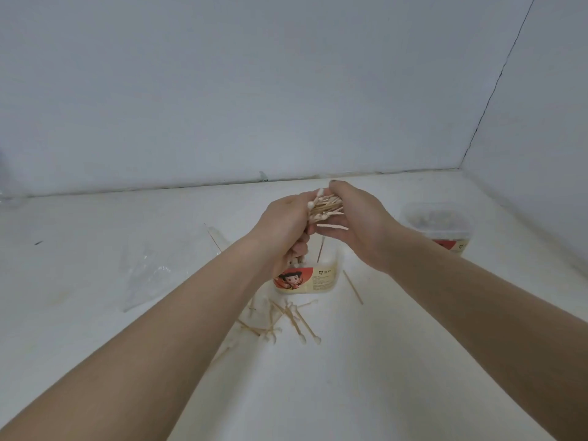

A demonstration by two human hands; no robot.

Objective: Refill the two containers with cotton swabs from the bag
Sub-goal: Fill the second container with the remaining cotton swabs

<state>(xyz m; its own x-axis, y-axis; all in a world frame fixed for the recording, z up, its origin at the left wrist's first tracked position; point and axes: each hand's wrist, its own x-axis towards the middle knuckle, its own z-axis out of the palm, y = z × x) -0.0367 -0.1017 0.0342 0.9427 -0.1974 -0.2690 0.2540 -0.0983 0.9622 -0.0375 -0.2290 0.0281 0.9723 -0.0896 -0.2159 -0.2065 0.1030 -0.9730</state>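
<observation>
Clear plastic bag [149,272] lies flat at the left of the white table [413,361]. Left hand [286,227] and right hand [356,218] together grip a bundle of cotton swabs [326,206] above the open near container [307,278]; loose swabs [286,319] lie scattered before it. A second container [439,226] stands far right.

- The near container [307,275] is showing translucent, glossy plastic with a printed paper-like label.
- Cotton swabs [326,206] above it are showing pale wooden sticks and fluffy matt white tips.
- The bag [152,272] left of it is looking like thin, clear, shiny, wrinkled film.
- The surface [413,361] beneath is appearing smooth, white, matt.
</observation>
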